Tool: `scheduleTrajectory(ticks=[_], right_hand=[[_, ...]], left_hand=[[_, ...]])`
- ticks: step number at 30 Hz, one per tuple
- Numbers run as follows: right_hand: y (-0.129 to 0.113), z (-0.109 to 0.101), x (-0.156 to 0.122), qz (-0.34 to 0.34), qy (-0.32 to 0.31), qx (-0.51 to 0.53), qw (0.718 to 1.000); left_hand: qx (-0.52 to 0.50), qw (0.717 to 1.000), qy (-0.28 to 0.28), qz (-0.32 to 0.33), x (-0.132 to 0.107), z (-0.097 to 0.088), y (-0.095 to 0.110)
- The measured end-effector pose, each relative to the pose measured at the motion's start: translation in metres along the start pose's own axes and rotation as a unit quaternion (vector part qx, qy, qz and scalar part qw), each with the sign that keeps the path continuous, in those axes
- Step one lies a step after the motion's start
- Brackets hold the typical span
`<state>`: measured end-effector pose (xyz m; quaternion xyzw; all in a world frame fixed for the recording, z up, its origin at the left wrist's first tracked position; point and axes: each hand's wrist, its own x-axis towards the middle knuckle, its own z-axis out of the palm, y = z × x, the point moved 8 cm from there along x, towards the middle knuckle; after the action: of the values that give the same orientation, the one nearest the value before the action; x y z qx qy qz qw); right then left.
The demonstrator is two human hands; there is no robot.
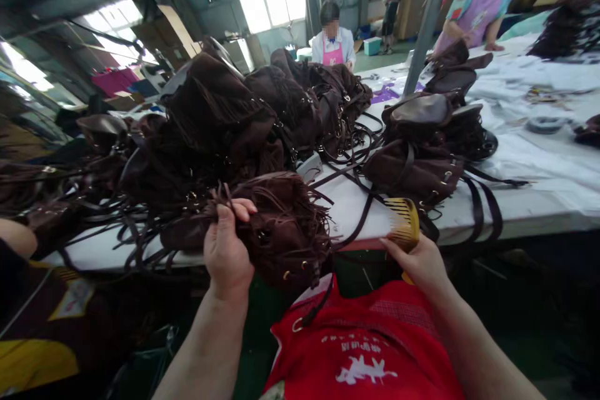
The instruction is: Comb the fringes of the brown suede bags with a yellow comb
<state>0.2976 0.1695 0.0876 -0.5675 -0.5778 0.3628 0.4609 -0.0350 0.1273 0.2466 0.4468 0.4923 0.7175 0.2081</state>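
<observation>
A dark brown fringed bag (288,225) lies at the front edge of the table, tilted toward me. My left hand (229,244) is closed on the left side of this bag, pinching some of its fringe between thumb and fingers. To the right of the bag, apart from it, my right hand (417,259) grips a yellow wide-toothed comb (404,222), its teeth pointing up and to the left. A dark strap with a metal hook (300,324) hangs from the bag over my red apron (370,344).
Brown bags are heaped behind and left (220,106); more bags (415,169) with straps lie to the right on the white table (529,194). A metal post (426,25) rises from the table. Several people stand beyond, and one sits close at left (42,325).
</observation>
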Motion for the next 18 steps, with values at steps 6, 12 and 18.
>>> scheduleTrajectory(ticks=[6, 12, 18], right_hand=[[0.010, 0.010, 0.006, 0.017, -0.003, -0.020, 1.000], [-0.003, 0.058, 0.030, 0.003, -0.095, 0.020, 0.995], [-0.031, 0.133, 0.052, -0.027, -0.217, 0.062, 0.974]], left_hand=[[0.023, 0.968, -0.051, -0.244, -0.011, 0.008, -0.106], [-0.026, 0.951, -0.066, -0.300, -0.021, -0.008, -0.133], [-0.039, 0.948, -0.063, -0.311, -0.026, -0.020, -0.140]])
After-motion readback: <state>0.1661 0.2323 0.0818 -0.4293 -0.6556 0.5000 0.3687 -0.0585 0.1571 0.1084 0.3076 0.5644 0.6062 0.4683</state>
